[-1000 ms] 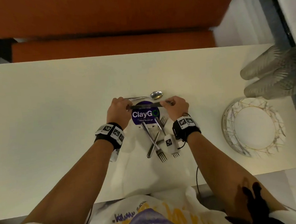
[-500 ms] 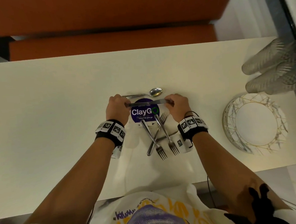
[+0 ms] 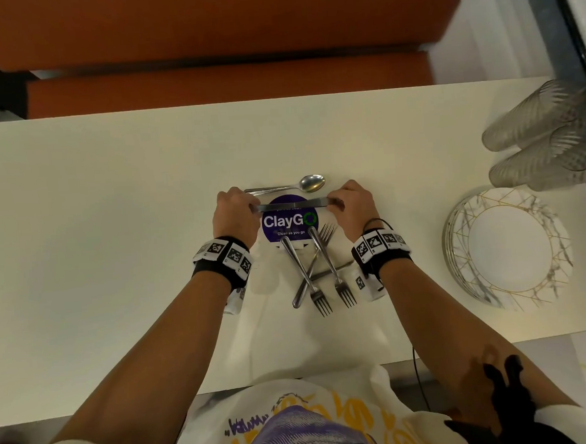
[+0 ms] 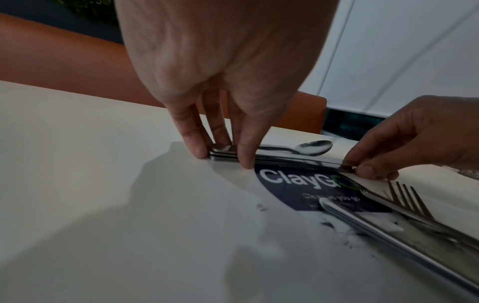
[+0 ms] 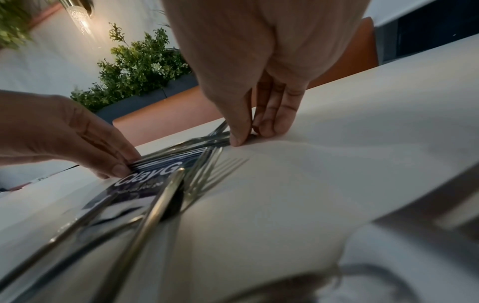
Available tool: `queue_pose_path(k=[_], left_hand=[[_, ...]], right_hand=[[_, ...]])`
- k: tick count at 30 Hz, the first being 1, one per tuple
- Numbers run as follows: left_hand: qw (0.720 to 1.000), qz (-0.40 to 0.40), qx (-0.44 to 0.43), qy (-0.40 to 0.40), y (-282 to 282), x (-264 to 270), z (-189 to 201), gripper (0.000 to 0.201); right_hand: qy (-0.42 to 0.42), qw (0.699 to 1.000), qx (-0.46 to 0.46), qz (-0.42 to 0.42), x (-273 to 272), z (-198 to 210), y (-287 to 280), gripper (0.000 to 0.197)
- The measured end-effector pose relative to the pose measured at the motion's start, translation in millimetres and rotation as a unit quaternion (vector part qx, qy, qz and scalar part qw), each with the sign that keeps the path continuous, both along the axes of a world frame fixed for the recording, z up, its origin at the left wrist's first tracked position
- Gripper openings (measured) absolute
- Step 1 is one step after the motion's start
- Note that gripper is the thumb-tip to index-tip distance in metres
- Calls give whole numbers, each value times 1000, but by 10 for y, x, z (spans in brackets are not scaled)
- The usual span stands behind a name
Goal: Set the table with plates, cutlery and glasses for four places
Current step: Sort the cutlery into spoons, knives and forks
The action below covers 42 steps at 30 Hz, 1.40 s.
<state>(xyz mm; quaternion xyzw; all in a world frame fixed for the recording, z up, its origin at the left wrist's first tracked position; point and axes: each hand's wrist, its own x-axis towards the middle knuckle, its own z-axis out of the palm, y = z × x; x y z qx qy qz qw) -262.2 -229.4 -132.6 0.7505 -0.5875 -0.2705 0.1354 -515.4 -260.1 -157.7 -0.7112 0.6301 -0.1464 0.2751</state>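
Steel knives, thin and flat, lie stacked in a bundle across the cream table, long axis running left to right. The left hand pinches the blunt handle ends between thumb and fingertips; the right hand pinches the blade tips, both pressing the bundle together just above the tabletop. Beyond it lies a polished spoon, bowl to the right. Under the bundle sits a round purple "ClayGo" sticker. Nearer the person, shiny forks cross one another, some tines toward the person, one away. Far right stands a stack of white marbled plates with gold lines, and ribbed clear glasses beside them. An orange bench runs behind the table.
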Motion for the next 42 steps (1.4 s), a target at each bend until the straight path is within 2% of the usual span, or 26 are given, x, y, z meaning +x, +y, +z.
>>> queue_pose_path(k=[6, 10, 13, 17, 23, 28, 34, 39, 42], left_hand=[[1000, 3, -10, 12, 26, -3, 13, 5], [1000, -10, -13, 9, 76, 26, 17, 16], [998, -8, -58, -14, 148, 67, 27, 25], [992, -30, -123, -3, 289, 44, 42, 16], [974, -205, -72, 57, 584, -245, 91, 16], [944, -326, -58, 12, 822, -444, -23, 20], [937, -343, -63, -36, 876, -382, -108, 17], [929, -367, -23, -50, 893, -304, -66, 10], [940, -341, 10, -7, 893, -242, -18, 6]], right_hand=[[-6, 1000, 14, -10, 5, 31, -1, 14], [-13, 999, 26, -24, 16, 55, 13, 20], [-16, 998, 33, -47, 8, 100, 43, 23], [-3, 997, -4, -78, -18, 208, 185, 15], [-32, 995, -29, -86, 20, 282, 600, 13], [-41, 997, 0, -69, 59, 239, 1027, 8], [-19, 996, 37, -74, 82, 153, 1390, 8], [-36, 993, 9, -115, 81, 151, 1493, 14], [-21, 991, 17, -131, 65, 151, 1464, 17]])
